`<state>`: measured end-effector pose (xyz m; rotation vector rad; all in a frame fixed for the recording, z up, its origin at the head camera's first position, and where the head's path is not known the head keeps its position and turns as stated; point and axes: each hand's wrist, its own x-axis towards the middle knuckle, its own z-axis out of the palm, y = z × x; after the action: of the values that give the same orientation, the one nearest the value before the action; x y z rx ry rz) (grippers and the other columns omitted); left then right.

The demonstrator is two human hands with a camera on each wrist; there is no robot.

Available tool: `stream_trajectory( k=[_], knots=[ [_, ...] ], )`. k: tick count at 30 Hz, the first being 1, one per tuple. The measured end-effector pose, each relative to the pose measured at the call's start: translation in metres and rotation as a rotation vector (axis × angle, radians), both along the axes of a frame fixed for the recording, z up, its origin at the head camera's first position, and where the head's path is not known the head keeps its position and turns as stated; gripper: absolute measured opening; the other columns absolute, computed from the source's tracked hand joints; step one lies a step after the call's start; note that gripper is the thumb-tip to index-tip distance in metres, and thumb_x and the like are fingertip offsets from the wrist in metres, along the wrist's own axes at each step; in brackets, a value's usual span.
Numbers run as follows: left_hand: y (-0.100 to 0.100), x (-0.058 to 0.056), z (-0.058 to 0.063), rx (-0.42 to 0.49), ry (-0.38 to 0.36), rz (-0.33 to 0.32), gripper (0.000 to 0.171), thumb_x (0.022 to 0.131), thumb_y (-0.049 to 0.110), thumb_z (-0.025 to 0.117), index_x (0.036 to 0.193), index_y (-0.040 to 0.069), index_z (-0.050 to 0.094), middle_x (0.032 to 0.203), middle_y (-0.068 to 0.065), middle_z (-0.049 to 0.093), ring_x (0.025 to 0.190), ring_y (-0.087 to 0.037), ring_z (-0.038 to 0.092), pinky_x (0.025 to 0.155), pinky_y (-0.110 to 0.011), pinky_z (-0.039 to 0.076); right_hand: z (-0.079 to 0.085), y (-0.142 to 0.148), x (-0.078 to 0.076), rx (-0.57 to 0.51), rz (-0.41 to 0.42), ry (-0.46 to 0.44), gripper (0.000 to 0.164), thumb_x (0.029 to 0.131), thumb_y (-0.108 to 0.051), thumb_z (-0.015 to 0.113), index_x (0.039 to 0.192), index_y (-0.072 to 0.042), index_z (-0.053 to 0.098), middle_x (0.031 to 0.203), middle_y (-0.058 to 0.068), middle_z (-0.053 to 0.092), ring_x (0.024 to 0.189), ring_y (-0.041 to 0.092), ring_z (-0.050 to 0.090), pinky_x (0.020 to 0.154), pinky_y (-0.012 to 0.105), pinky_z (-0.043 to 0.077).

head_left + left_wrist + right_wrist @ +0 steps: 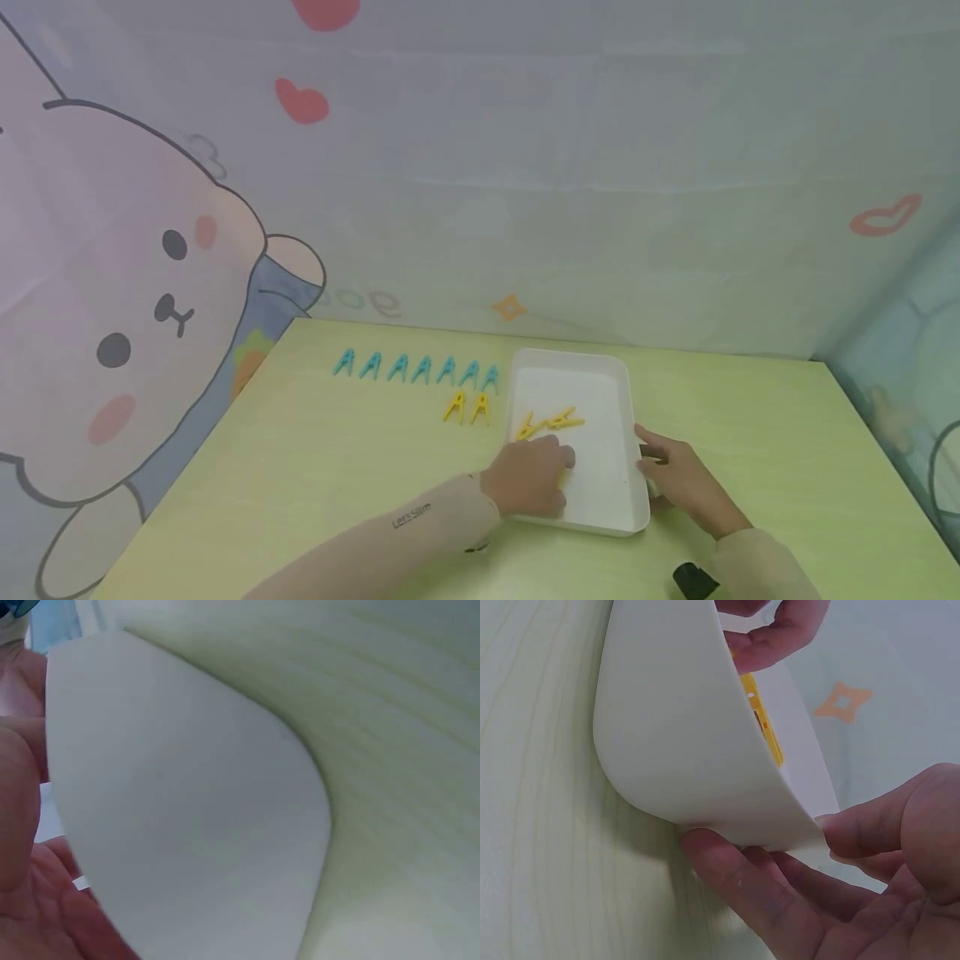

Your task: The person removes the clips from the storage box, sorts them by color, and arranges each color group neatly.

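Note:
A white rectangular tray (600,483) lies on the table. My left hand (528,477) reaches over its left wall. Between its thumb and index finger it pinches a yellow clothespin (562,477), mostly hidden by the hand. Farther up the tray lie two more yellow clothespins, one (527,428) by the left wall and another (566,418) beside it. My right hand (686,483) grips the tray's right wall; in the right wrist view its thumb is at the rim and its fingers (772,900) press the outer side.
Left of the tray, a row of several blue clothespins (423,369) stretches along the table (337,467). Below its right end sit two yellow clothespins, one (455,407) beside the other (481,408). A printed cloth (562,167) hangs behind. A black object (694,581) shows by the right sleeve.

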<state>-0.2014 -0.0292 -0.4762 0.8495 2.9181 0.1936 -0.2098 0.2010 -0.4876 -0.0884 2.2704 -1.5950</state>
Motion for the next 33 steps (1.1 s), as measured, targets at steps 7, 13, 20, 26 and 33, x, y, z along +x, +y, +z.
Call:
stream_trajectory(
  k=[7,13,20,26,33],
  knots=[
    [-0.012,-0.004,0.012,0.243,0.014,0.092,0.037,0.07,0.023,0.064,0.106,0.017,0.062,0.085,0.008,0.054,0.066,-0.006,0.047,0.05,-0.023,0.039,-0.002,-0.001,-0.002,-0.018,-0.011,-0.012,0.055,0.092,-0.006,0.044,0.143,-0.006,0.025,0.133,0.03,0.035,0.098,0.03,0.056,0.061,0.04,0.052],
    [-0.027,-0.013,0.027,0.42,0.013,0.24,0.037,0.073,0.021,0.062,0.109,0.018,0.061,0.091,0.008,0.054,0.075,-0.007,0.052,0.06,-0.023,0.042,-0.002,0.0,-0.002,0.003,-0.006,-0.002,0.055,0.092,-0.005,0.043,0.143,-0.007,0.024,0.133,0.03,0.035,0.098,0.03,0.056,0.06,0.04,0.052],
    [-0.054,-0.029,0.041,0.535,0.099,0.37,0.04,0.073,0.022,0.059,0.112,0.018,0.061,0.098,0.002,0.058,0.078,-0.014,0.053,0.059,-0.028,0.042,-0.002,0.0,-0.003,0.01,-0.003,0.004,0.055,0.092,-0.006,0.043,0.143,-0.006,0.024,0.132,0.03,0.036,0.098,0.029,0.056,0.061,0.04,0.052],
    [-0.08,-0.046,0.038,0.611,0.154,0.471,0.04,0.074,0.021,0.061,0.114,0.017,0.06,0.098,0.002,0.055,0.054,-0.012,0.043,0.043,-0.025,0.036,-0.004,0.001,-0.004,-0.019,-0.005,0.005,0.055,0.092,-0.005,0.044,0.143,-0.006,0.024,0.132,0.03,0.036,0.095,0.028,0.057,0.061,0.04,0.052],
    [-0.104,-0.052,0.03,0.681,0.234,0.575,0.039,0.076,0.02,0.061,0.115,0.017,0.06,0.098,0.001,0.055,0.043,-0.013,0.033,0.036,-0.025,0.029,-0.005,0.0,-0.002,-0.001,0.005,0.004,0.056,0.092,-0.004,0.044,0.143,-0.005,0.022,0.132,0.031,0.035,0.098,0.03,0.056,0.061,0.04,0.052]
  ],
)
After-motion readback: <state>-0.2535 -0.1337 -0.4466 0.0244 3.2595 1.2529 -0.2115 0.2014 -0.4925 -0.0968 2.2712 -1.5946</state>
